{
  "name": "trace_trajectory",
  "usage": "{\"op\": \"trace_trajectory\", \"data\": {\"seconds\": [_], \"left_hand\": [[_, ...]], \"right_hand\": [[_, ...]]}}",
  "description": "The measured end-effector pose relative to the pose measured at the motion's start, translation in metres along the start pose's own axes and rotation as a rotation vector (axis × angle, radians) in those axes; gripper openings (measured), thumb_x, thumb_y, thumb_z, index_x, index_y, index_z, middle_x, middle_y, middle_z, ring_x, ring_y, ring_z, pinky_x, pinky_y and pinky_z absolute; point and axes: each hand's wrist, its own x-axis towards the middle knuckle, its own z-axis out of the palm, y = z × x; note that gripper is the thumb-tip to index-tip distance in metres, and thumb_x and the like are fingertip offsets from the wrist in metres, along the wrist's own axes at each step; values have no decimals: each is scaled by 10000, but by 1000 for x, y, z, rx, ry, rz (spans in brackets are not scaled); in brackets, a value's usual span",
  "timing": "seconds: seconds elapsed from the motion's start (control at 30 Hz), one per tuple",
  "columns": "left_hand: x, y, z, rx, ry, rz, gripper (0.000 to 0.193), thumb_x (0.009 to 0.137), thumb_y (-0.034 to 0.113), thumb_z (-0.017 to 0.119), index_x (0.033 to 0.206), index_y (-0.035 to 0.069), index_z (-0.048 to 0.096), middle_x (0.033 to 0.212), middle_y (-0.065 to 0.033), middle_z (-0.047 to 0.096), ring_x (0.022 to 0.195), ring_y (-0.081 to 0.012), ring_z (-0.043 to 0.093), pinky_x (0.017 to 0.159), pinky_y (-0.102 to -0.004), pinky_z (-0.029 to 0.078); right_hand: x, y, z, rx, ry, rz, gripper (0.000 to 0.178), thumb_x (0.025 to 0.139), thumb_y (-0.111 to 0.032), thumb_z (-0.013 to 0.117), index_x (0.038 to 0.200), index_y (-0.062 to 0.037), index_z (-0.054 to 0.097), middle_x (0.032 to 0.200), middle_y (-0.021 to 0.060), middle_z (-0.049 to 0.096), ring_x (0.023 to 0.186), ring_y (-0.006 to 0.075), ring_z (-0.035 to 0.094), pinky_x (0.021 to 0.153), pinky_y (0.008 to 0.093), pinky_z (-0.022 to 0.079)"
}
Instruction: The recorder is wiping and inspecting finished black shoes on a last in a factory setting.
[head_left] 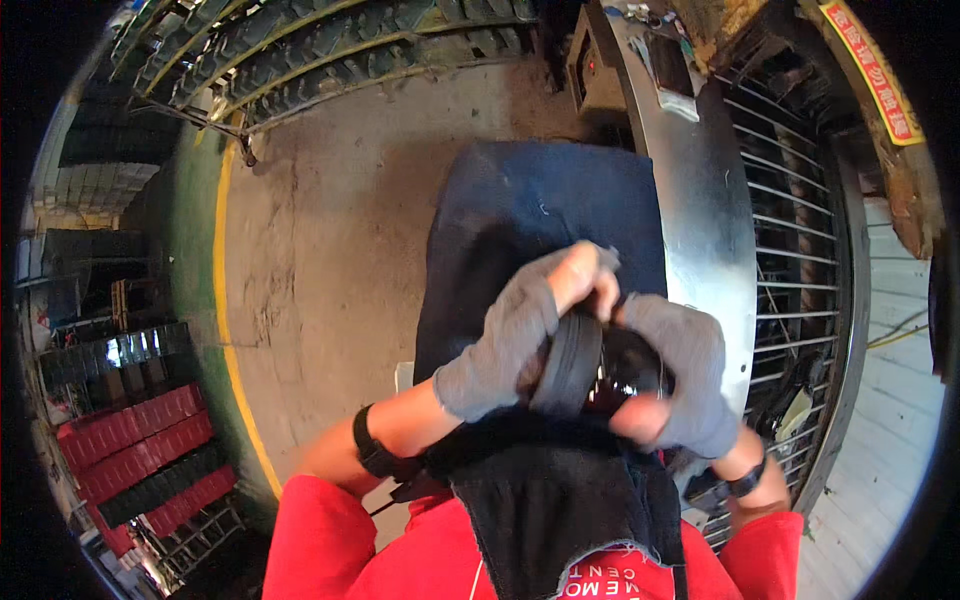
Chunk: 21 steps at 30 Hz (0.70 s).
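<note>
My left hand (pixel 515 335), in a grey fingerless glove, is closed round the left side of a glossy dark rounded piece with a ribbed black band (pixel 568 365). On the other side my right hand (pixel 685 365), gloved the same way, grips its shiny part (pixel 630 365), with the thumb low and the fingers at the top. Motion blurs the fingertips, and the hands hide much of the piece, so its exact kind cannot be told. It is held close to my body, over a dark blue cloth-covered surface (pixel 550 195) and a black apron (pixel 560 490).
On the right runs a metal bench top (pixel 705 220) beside a barred metal frame (pixel 795 255). Tiered racks of dark pieces (pixel 330 50) stand at the far left. Red and black stacked panels (pixel 140 450) lie lower left, past a yellow floor line (pixel 228 330).
</note>
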Motion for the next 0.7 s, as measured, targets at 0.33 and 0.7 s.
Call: {"op": "trace_trajectory", "data": {"seconds": [0.33,0.7], "left_hand": [[19,35,2,402,115,571,412,1116,428,511,1193,35,606,1168,-65,573,1155,-210,533,1129,-374,376],[27,-31,-53,-411,82,-50,803,1061,701,463,1422,-3,600,1279,-122,734,1073,-220,755,924,-385,657]], "right_hand": [[46,-37,-39,377,18,-83,689,954,-674,518,938,-23,744,889,136,735,827,274,709,776,398,565],[19,-17,55,-120,-204,-715,510,872,-556,719,1047,-77,731,1005,121,689,948,329,674,811,446,547]]}}
